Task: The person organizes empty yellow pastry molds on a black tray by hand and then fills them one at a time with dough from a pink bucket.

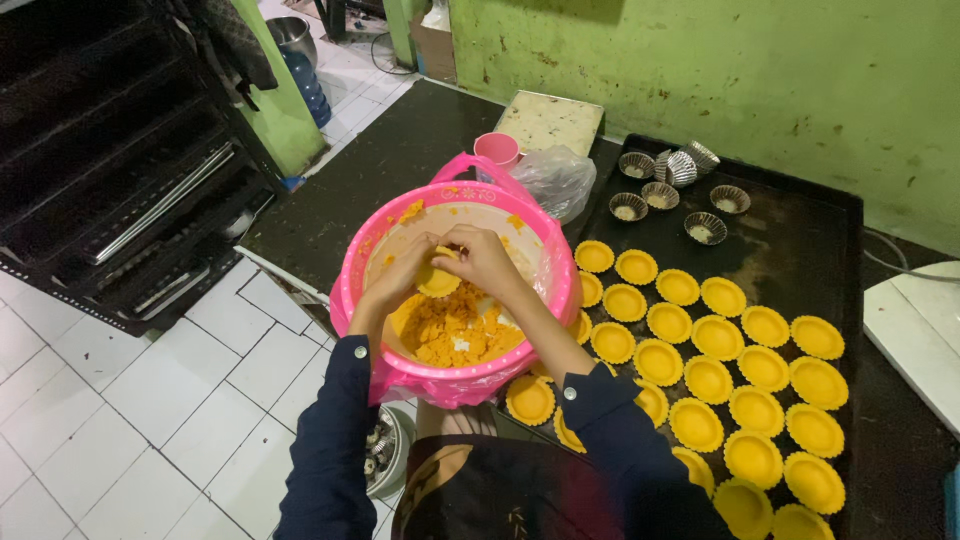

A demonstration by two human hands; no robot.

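Both hands are inside a pink plastic bucket that holds crumbly yellow dough. My left hand and my right hand together press a small lump of yellow dough between the fingers, above the heap. Dark blue sleeves with buttons cover both forearms. To the right lies a black baking tray filled with several yellow dough-lined tart shells in rows.
Several empty fluted metal tart moulds sit at the tray's far end. A pink cup, a clear plastic bag and a flat box stand behind the bucket. A dark metal rack is at left over white floor tiles; a green wall rises behind.
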